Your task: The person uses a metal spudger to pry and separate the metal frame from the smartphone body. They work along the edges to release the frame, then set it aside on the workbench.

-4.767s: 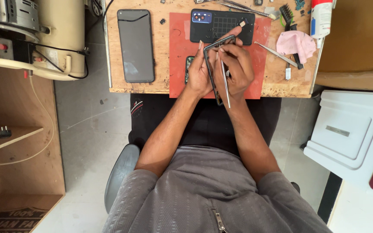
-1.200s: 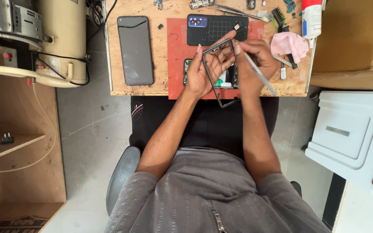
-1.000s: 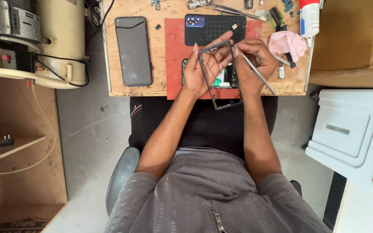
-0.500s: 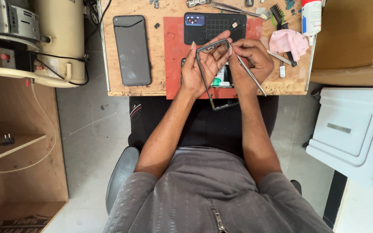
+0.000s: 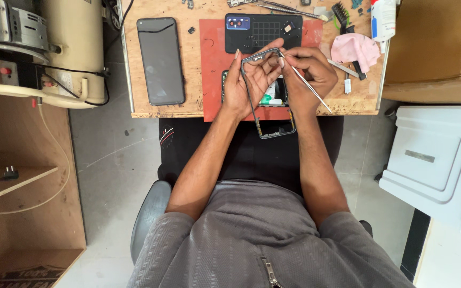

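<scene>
We find the thin dark phone frame (image 5: 267, 96) raised over the near edge of the wooden bench (image 5: 198, 101), tilted so its top corner faces us. The left hand (image 5: 249, 80) pinches that top end, steadying it. The right hand (image 5: 308, 72) pinches slim metal tweezers (image 5: 308, 88), tip at the corner, above the red mat (image 5: 212, 69).

A black phone frame (image 5: 265, 101) over a red mat (image 5: 212, 69) on the tan wooden worktop (image 5: 129, 80). Dark grey phone (image 5: 160, 60), pink cloth (image 5: 356, 48), silver tweezers (image 5: 308, 85), grey ribbed sweater (image 5: 241, 240).
</scene>
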